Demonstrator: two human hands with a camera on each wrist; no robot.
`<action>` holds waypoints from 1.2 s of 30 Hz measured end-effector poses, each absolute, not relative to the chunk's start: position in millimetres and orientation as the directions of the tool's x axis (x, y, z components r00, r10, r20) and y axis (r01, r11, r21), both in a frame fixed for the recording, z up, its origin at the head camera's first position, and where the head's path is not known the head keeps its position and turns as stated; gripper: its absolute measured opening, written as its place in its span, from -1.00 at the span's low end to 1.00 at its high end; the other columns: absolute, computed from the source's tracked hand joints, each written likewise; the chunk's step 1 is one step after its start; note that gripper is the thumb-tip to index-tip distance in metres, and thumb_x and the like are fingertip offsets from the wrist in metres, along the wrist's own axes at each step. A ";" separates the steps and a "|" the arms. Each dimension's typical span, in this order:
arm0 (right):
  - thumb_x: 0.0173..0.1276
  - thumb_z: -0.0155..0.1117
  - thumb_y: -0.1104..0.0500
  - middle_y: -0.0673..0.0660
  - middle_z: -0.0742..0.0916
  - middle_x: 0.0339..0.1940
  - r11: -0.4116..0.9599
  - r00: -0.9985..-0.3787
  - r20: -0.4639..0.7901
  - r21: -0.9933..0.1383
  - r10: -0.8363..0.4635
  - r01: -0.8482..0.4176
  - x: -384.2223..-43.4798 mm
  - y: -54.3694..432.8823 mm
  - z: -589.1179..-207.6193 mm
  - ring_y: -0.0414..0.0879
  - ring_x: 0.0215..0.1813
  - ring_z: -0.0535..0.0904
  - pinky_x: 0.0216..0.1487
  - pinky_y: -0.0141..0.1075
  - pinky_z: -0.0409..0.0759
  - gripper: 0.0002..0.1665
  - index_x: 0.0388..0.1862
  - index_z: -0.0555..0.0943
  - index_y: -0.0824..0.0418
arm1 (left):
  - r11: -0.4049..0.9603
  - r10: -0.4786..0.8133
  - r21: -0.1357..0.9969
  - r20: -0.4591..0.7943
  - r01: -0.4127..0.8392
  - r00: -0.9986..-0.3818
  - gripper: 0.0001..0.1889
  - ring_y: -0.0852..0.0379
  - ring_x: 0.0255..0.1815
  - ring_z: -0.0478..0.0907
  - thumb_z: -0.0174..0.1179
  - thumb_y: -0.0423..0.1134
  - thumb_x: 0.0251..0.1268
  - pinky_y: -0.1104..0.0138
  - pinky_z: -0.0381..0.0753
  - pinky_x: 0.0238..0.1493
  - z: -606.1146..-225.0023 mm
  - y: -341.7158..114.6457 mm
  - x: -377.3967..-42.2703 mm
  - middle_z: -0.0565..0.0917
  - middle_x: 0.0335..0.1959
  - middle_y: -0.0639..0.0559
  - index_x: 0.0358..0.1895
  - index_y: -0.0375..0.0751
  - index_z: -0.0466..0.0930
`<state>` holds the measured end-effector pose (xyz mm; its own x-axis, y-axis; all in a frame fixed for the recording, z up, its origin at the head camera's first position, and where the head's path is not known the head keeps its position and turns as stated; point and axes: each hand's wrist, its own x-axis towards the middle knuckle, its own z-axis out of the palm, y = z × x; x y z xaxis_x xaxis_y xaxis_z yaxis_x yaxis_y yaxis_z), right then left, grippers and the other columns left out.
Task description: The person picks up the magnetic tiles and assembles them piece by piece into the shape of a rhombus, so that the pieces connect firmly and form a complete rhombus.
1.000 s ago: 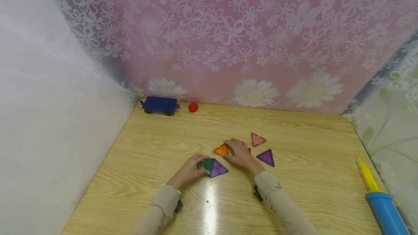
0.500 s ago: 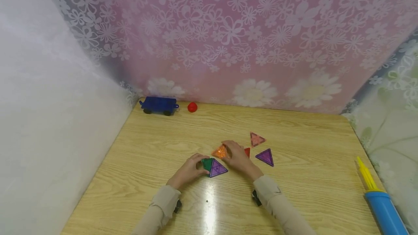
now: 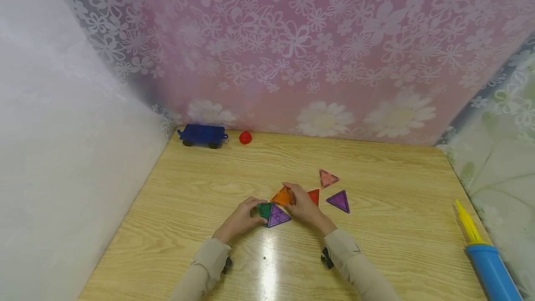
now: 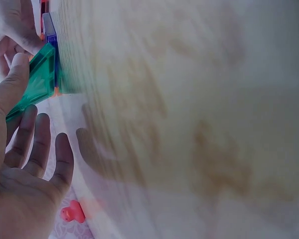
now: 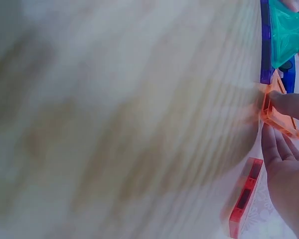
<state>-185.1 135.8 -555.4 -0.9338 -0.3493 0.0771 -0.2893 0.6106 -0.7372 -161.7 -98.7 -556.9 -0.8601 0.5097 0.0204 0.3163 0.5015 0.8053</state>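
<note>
My left hand (image 3: 240,217) grips a translucent green triangular magnetic tile (image 3: 264,210) between thumb and fingers. In the left wrist view that green tile (image 4: 41,82) leans up at a slant along one side of a purple triangular tile (image 3: 277,216), which lies flat on the table. An orange triangular tile (image 3: 281,196) is pinched in my right hand (image 3: 305,203), just beyond the green and purple pair. The right wrist view has the orange tile (image 5: 279,117) tilted, with one end right at the purple tile's edge (image 5: 266,45).
Close to my right hand lies a red triangular tile (image 3: 314,196), partly hidden. Further right are a pink tile (image 3: 328,179) and another purple tile (image 3: 339,201). A blue toy wagon (image 3: 203,135) and small red toy (image 3: 245,137) stand at the back; a blue-and-yellow pump (image 3: 485,254) lies far right.
My right hand has brought the orange tile slightly nearer to the green and purple tiles, uncovering more of the red one. The left hand keeps its hold on the green tile.
</note>
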 end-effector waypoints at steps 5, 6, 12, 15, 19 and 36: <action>0.18 0.36 0.38 0.09 0.57 -0.35 0.589 -0.929 0.060 -0.758 -0.364 -0.280 -179.9 137.2 -555.3 -0.19 -0.42 0.40 -0.42 -0.42 0.45 -0.24 0.35 0.30 0.25 | 0.497 0.505 0.815 0.008 0.299 -0.863 -0.45 -0.02 0.14 0.45 0.33 -0.16 0.14 0.06 0.43 0.23 -556.4 -99.1 -160.1 0.53 0.06 -0.06 0.23 -0.20 0.47; 0.18 0.36 0.37 0.07 0.57 -0.36 0.582 -0.928 0.066 -0.762 -0.367 -0.284 -178.8 137.3 -555.0 -0.21 -0.42 0.39 -0.42 -0.44 0.44 -0.26 0.33 0.31 0.25 | 0.496 0.504 0.815 0.009 0.298 -0.864 -0.45 -0.02 0.15 0.45 0.33 -0.16 0.14 0.06 0.43 0.23 -556.6 -99.2 -160.1 0.53 0.06 -0.06 0.23 -0.19 0.47; 0.19 0.34 0.38 0.08 0.55 -0.37 0.529 -0.927 0.110 -0.795 -0.359 -0.299 -172.8 137.2 -554.2 -0.20 -0.41 0.40 -0.41 -0.43 0.44 -0.34 0.26 0.34 0.29 | 0.493 0.502 0.821 0.003 0.289 -0.865 -0.46 -0.04 0.18 0.44 0.31 -0.15 0.16 0.06 0.42 0.25 -557.0 -98.3 -160.6 0.51 0.11 -0.08 0.24 -0.18 0.46; 0.19 0.34 0.38 0.11 0.56 -0.37 0.504 -0.917 0.174 -0.791 -0.359 -0.348 -171.0 137.6 -556.1 -0.22 -0.42 0.41 -0.44 -0.43 0.45 -0.37 0.23 0.34 0.31 | 0.500 0.502 0.815 0.000 0.291 -0.865 -0.46 -0.03 0.16 0.44 0.31 -0.15 0.17 0.07 0.44 0.23 -557.4 -97.8 -161.6 0.51 0.11 -0.08 0.23 -0.18 0.46; 0.18 0.34 0.41 0.12 0.54 -0.38 0.494 -0.899 0.253 -0.766 -0.357 -0.412 -170.1 136.8 -559.6 -0.25 -0.44 0.40 -0.48 -0.44 0.45 -0.39 0.19 0.33 0.35 | 0.513 0.498 0.807 -0.004 0.292 -0.867 -0.47 -0.02 0.15 0.45 0.31 -0.15 0.18 0.09 0.45 0.22 -557.0 -97.3 -163.0 0.51 0.11 -0.07 0.23 -0.18 0.46; 0.22 0.30 0.39 0.15 0.68 -0.15 0.575 -0.932 0.101 -0.761 -0.349 -0.298 -161.0 130.0 -555.6 -0.09 -0.20 0.60 -0.21 -0.26 0.62 -0.57 0.08 0.51 0.23 | 0.533 0.494 0.803 -0.037 0.269 -0.869 -0.43 -0.15 0.29 0.36 0.30 -0.15 0.18 0.03 0.37 0.29 -553.7 -96.5 -161.9 0.47 0.25 -0.17 0.27 -0.17 0.44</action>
